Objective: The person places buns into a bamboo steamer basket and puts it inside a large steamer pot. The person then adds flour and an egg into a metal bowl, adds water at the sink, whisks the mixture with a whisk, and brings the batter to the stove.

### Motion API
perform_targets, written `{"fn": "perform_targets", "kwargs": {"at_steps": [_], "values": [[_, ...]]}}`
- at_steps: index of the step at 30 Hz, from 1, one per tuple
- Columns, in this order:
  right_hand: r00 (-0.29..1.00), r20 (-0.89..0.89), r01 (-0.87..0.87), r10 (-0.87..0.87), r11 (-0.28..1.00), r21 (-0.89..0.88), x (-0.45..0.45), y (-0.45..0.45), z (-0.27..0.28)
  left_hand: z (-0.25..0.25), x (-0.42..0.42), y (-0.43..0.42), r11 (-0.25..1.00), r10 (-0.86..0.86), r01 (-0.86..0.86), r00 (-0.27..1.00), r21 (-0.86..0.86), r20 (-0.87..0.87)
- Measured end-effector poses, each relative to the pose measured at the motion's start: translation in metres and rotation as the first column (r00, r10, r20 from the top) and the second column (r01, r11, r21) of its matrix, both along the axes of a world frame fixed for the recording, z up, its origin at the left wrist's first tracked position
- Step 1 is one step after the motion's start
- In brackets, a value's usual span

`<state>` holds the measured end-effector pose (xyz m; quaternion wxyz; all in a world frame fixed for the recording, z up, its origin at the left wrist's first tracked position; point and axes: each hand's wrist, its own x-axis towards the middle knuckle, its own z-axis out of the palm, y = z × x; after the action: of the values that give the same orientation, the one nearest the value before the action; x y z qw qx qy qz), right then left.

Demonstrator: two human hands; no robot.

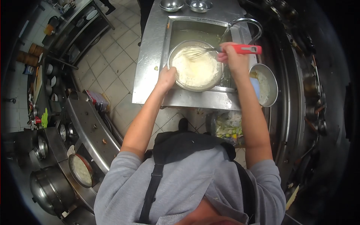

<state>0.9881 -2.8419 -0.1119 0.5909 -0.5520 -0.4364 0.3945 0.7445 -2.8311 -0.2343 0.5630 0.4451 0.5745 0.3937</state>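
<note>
A metal mixing bowl full of pale, floury mixture is held over the sink. My left hand grips its left rim, thumb on top. In my right hand is a whisk with a red handle; its wire end rests in the mixture near the bowl's far side. The fingers of my right hand are closed round the handle close to the wires. Just behind that hand curves the metal tap.
To the right stands a metal pot with pale contents and something light blue in it. Two small metal bowls sit at the counter's far end. Below the sink is a bin of vegetable scraps. A pan is at lower left.
</note>
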Motion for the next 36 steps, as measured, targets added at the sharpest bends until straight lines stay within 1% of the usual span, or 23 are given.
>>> {"fn": "perform_targets", "kwargs": {"at_steps": [2,6,8,9,10,11,12,14,15,16,18,19,20,22,23,24,26,28,29,30,32,34,36], "values": [[0.983,-0.017,-0.186,0.185,0.981,-0.058,-0.007,0.003,-0.008,-0.001,0.002,0.005,0.999,0.001,-0.002,1.000,0.038,0.021],[0.999,-0.025,-0.046,0.045,0.998,-0.053,0.004,0.009,0.001,-0.001,-0.002,-0.001,0.999,-0.045,0.045,0.999,0.008,0.023],[0.993,-0.079,-0.088,0.085,0.995,-0.036,-0.005,0.010,-0.002,-0.006,-0.001,0.001,0.996,-0.073,0.079,0.982,0.030,-0.172],[0.986,-0.017,-0.169,0.168,0.981,-0.093,-0.009,0.004,-0.002,-0.008,-0.004,0.001,0.996,-0.075,0.081,0.982,0.028,-0.175],[0.967,0.041,-0.243,0.252,0.958,-0.154,-0.012,-0.002,0.000,-0.006,-0.007,0.000,0.997,-0.070,0.073,0.993,0.023,-0.097],[0.968,0.081,-0.221,0.236,0.962,-0.161,-0.007,-0.005,0.002,-0.006,-0.008,0.000,0.998,-0.064,0.064,0.998,0.019,-0.015],[0.968,0.084,-0.222,0.237,0.962,-0.162,-0.005,-0.001,0.001,-0.006,-0.007,0.002,0.998,-0.063,0.063,0.998,0.018,-0.012],[0.993,-0.016,-0.117,0.117,0.991,-0.064,-0.003,0.005,-0.005,-0.014,-0.006,0.001,0.996,-0.083,0.083,0.996,-0.014,-0.043],[0.976,-0.019,-0.218,0.218,0.972,-0.087,-0.006,0.004,-0.008,-0.020,-0.003,0.004,0.996,-0.052,0.060,0.992,0.060,-0.118],[0.977,-0.021,-0.215,0.214,0.973,-0.086,-0.006,-0.004,-0.006,-0.015,-0.003,0.003,0.996,-0.056,0.063,0.991,0.060,-0.121],[0.930,0.097,-0.332,0.355,0.923,-0.196,-0.001,-0.020,0.001,-0.002,-0.006,0.002,0.998,0.006,-0.007,1.000,-0.059,-0.010],[0.920,0.176,-0.316,0.349,0.929,-0.190,0.014,-0.021,0.001,-0.004,-0.008,0.002,0.999,0.025,-0.024,0.999,-0.032,0.033],[0.918,0.180,-0.320,0.354,0.928,-0.191,0.016,-0.014,-0.002,-0.006,-0.005,0.004,0.999,0.030,-0.029,0.999,-0.032,0.038],[0.987,0.156,-0.033,0.042,0.998,-0.058,0.014,-0.006,-0.012,-0.010,0.000,-0.002,0.999,0.028,-0.027,0.999,0.022,-0.034],[0.992,0.076,-0.100,0.101,0.995,-0.025,0.003,-0.005,-0.020,-0.009,0.003,0.000,1.000,0.000,0.003,0.995,0.031,-0.102],[0.971,0.081,-0.220,0.225,0.973,-0.071,-0.001,-0.011,-0.024,-0.008,0.003,0.001,1.000,0.001,0.002,0.995,0.029,-0.103],[0.939,0.141,-0.289,0.314,0.942,-0.172,0.006,-0.025,-0.018,-0.008,-0.004,0.005,0.999,0.023,-0.022,1.000,-0.036,0.009],[0.964,0.204,-0.149,0.169,0.982,-0.113,0.029,-0.015,-0.023,-0.018,-0.009,0.006,0.998,0.036,-0.036,0.999,-0.045,0.003],[0.991,0.130,-0.035,0.040,0.998,-0.045,0.021,-0.009,-0.027,-0.008,-0.005,-0.001,0.999,0.022,-0.023,1.000,-0.029,-0.009],[0.991,0.130,-0.030,0.036,0.998,-0.049,0.014,-0.011,-0.028,-0.003,-0.001,-0.004,1.000,0.007,-0.007,1.000,-0.005,-0.017],[0.945,0.054,-0.314,0.324,0.939,-0.140,0.002,-0.015,-0.027,-0.005,-0.004,-0.001,0.999,0.010,-0.010,1.000,-0.031,-0.021],[0.950,0.132,-0.263,0.283,0.953,-0.147,0.022,-0.022,-0.020,-0.002,-0.009,0.004,0.999,0.021,-0.022,0.999,-0.050,-0.026],[0.990,0.129,-0.047,0.052,0.998,-0.039,0.028,-0.006,-0.025,0.003,-0.010,-0.006,1.000,0.007,-0.007,1.000,-0.021,-0.008]]}}
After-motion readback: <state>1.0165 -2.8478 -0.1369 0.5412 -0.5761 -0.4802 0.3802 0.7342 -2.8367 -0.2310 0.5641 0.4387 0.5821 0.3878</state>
